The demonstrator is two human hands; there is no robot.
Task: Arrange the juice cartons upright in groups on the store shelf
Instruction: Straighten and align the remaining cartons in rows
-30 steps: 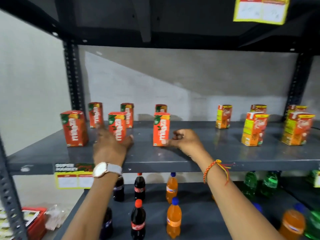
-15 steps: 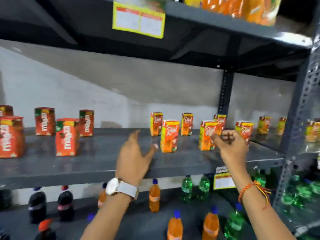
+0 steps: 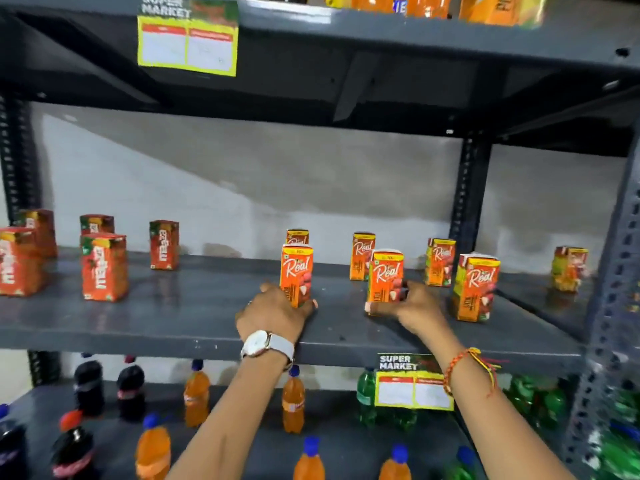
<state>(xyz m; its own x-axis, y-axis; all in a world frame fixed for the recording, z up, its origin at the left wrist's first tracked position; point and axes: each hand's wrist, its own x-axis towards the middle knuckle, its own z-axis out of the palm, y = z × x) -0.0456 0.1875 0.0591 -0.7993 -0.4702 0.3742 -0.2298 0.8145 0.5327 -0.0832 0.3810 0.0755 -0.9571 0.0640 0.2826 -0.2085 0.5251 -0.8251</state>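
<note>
Several orange "Real" juice cartons stand upright on the grey shelf [image 3: 194, 317]. My left hand [image 3: 277, 313] wraps the base of the front carton [image 3: 298, 271]. Around the bottom of a second front carton [image 3: 385, 280] my right hand [image 3: 412, 308] is closed. A third front carton [image 3: 477, 287] stands free to the right. Three more stand behind in a back row, the middle one [image 3: 363, 256] between the two held cartons. Red Maaza cartons [image 3: 104, 266] stand upright in a group at the left end of the shelf.
A lone carton [image 3: 569, 268] stands beyond the dark upright post [image 3: 467, 192]. The lower shelf holds cola bottles [image 3: 88, 384], orange soda bottles [image 3: 293, 400] and green bottles [image 3: 367, 389]. A yellow price tag [image 3: 412, 382] hangs on the shelf edge, another [image 3: 188, 36] above.
My view has swung right from the Maaza cartons to the Real cartons. Both hands, open half a second ago, have reached forward and closed on two front cartons.
</note>
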